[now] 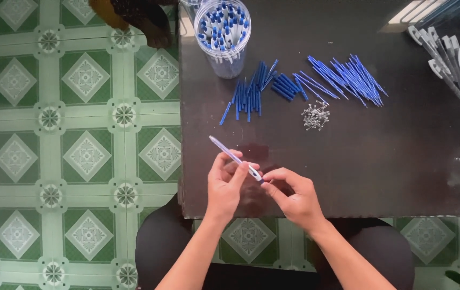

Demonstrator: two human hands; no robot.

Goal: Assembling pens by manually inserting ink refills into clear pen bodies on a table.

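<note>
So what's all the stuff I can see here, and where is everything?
pen barrel: one, clear, held in both hands
round tub of pens: one, clear with blue-and-white pens, table's far left
short blue parts: one loose pile, centre
thin blue refills: one pile, right of them
small metal springs: one cluster, silver, below the refills
white clips: one heap, right edge
table: one, dark, glossy
floor tiles: green, patterned
left hand: one
right hand: one
</note>
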